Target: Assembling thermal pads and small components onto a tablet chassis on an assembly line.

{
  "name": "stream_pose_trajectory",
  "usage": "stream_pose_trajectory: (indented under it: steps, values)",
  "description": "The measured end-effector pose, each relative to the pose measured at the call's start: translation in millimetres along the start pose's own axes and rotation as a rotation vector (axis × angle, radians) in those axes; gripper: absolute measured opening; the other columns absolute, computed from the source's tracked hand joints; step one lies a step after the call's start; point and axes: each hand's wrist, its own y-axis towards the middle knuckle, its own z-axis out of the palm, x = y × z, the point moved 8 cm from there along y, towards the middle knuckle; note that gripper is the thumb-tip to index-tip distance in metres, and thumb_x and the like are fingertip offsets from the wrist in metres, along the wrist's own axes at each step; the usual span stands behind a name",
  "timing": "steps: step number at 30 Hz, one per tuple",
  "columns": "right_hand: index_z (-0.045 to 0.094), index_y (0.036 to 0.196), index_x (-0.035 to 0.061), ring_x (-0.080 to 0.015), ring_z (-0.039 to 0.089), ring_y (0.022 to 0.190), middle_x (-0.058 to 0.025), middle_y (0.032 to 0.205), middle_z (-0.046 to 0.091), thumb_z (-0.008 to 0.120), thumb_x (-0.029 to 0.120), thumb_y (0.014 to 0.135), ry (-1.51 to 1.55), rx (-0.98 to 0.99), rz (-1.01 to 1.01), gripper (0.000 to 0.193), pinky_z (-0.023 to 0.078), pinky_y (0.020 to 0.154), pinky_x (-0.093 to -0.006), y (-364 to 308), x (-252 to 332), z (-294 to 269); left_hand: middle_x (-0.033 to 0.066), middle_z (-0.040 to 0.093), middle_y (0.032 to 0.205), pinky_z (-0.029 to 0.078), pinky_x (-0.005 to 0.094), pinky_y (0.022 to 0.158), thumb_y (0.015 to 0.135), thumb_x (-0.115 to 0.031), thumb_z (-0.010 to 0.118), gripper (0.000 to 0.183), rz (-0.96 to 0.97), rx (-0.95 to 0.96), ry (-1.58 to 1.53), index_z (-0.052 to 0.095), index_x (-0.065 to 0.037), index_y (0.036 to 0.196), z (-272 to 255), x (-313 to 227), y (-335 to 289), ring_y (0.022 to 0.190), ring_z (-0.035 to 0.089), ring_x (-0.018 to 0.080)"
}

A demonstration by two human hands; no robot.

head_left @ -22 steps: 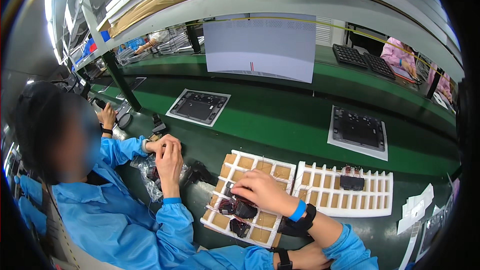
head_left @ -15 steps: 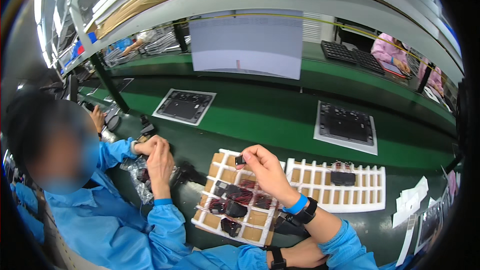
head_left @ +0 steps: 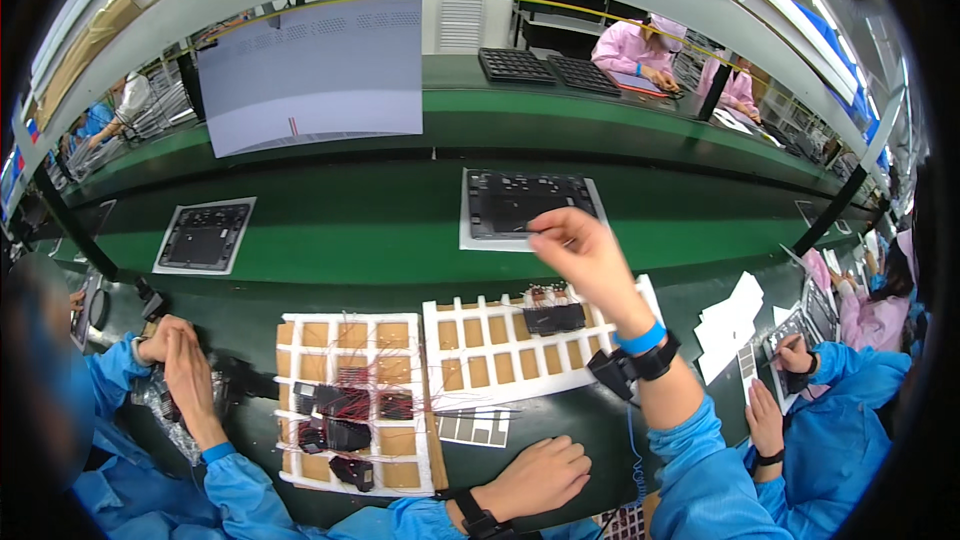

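Observation:
My right hand (head_left: pixel 583 250), with a blue band and black strap at the wrist, is raised over the near edge of a flat black panel (head_left: pixel 500 202) on a white sheet. Its thumb and forefinger pinch a small black part, which hardly shows against the dark panel. Low in the middle, my left hand (head_left: pixel 538 478) rests on the green table with fingers curled under; what they hold, if anything, is hidden. Beside it lies a white card with grey rectangles (head_left: pixel 475 427). A white foam tray (head_left: pixel 400 475) to the left holds several black parts with dark red wires (head_left: pixel 345 435).
A second foam tray (head_left: pixel 470 325) bears a black wired part (head_left: pixel 555 319). Another black panel (head_left: pixel 205 237) lies far left. White papers (head_left: pixel 728 325) are at the right. Co-workers' hands (head_left: pixel 185 375) work at left, others (head_left: pixel 768 420) at right. A grey board (head_left: pixel 315 75) stands behind.
The view has swung right. My right hand has moved from above the left foam tray to the black panel with the small black part. My left hand has come into view.

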Motion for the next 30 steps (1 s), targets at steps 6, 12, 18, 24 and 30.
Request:
stream_pose_trajectory:
  steps: [6, 12, 18, 24, 30]
  values:
    - [0.070, 0.101, -0.0013, -0.0086, 0.060, 0.071, -0.0013, 0.081, 0.068, 0.074, 0.006, 0.085, -0.433, -0.120, 0.282, 0.018, 0.049, 0.065, -0.0255, -5, -95, -152, 0.0057, 0.054, 0.086, 0.050, 0.0373, 0.080, 0.096, -0.020, 0.068, 0.015, 0.012, -0.002, -0.031, 0.062, -0.008, 0.088, 0, -4, 2, 0.088, 0.057, 0.0249]
    - [0.068, 0.099, -0.0009, -0.0158, 0.065, 0.073, -0.0068, 0.080, 0.069, 0.074, 0.015, 0.089, -0.570, 0.053, 0.438, 0.019, 0.051, 0.068, -0.0314, -60, -118, -138, 0.0052, 0.055, 0.087, 0.050, 0.0365, 0.079, 0.095, -0.020, 0.068, 0.016, 0.003, -0.002, 0.006, 0.063, -0.008, 0.087, 0, -1, -4, 0.088, 0.056, 0.0240]
    - [0.070, 0.104, 0.0014, -0.0344, 0.070, 0.079, -0.0197, 0.086, 0.072, 0.066, 0.024, 0.098, -0.861, 0.038, 0.274, 0.024, 0.054, 0.076, -0.0426, -62, -93, -125, 0.0044, 0.055, 0.086, 0.050, 0.0357, 0.079, 0.095, -0.021, 0.068, 0.016, 0.008, -0.006, 0.000, 0.063, -0.008, 0.086, -1, 0, -3, 0.088, 0.056, 0.0234]
    - [0.077, 0.096, 0.0052, -0.0379, 0.073, 0.087, -0.0187, 0.089, 0.075, 0.067, 0.021, 0.095, -1.166, 0.076, 0.035, 0.019, 0.057, 0.079, -0.0435, -16, -66, -115, 0.0043, 0.055, 0.086, 0.050, 0.0356, 0.080, 0.094, -0.021, 0.068, 0.016, -0.006, -0.011, 0.011, 0.063, -0.008, 0.086, -4, 0, -2, 0.088, 0.057, 0.0233]
    - [0.078, 0.087, 0.0015, -0.0257, 0.076, 0.070, -0.0137, 0.077, 0.077, 0.069, 0.019, 0.094, -0.853, -0.121, 0.246, 0.020, 0.060, 0.072, -0.0360, 54, -97, -122, 0.0047, 0.056, 0.087, 0.050, 0.0358, 0.080, 0.094, -0.021, 0.068, 0.016, -0.007, -0.027, -0.006, 0.064, -0.008, 0.086, -5, 1, -4, 0.089, 0.057, 0.0235]
